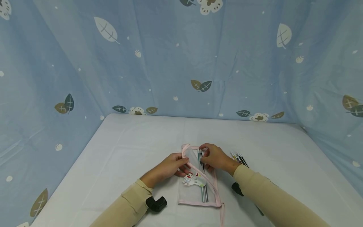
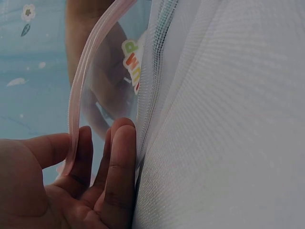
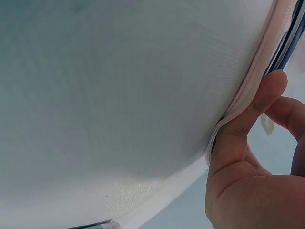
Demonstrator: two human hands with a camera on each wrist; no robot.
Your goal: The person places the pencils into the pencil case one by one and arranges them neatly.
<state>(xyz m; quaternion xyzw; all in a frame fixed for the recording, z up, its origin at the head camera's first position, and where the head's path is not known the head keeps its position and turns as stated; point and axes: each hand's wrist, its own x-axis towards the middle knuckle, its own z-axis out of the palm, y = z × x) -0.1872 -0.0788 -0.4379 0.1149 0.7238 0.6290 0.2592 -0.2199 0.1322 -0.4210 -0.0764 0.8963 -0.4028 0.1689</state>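
A see-through mesh pouch with pink trim (image 1: 188,201) lies on the white table in the head view, a cartoon label (image 1: 190,179) on its front. My left hand (image 1: 173,165) pinches the pink edge of its opening between thumb and finger; the left wrist view shows this pink edge (image 2: 75,114) lifted away from the mesh. Several slim pencils (image 1: 204,194) stand lengthwise in the pouch. At their upper end, my right hand (image 1: 216,156) pinches the pencils with curled fingers. In the right wrist view, the thumb and finger meet beside the pencils (image 3: 287,40) at the pouch's edge.
Several loose pencils (image 1: 241,159) lie on the table (image 1: 136,142), partly hidden under the right forearm. A black curved piece (image 1: 156,204) sits at the left forearm, and another black piece (image 1: 237,189) at the right. A blue patterned curtain (image 1: 170,63) hangs behind the table.
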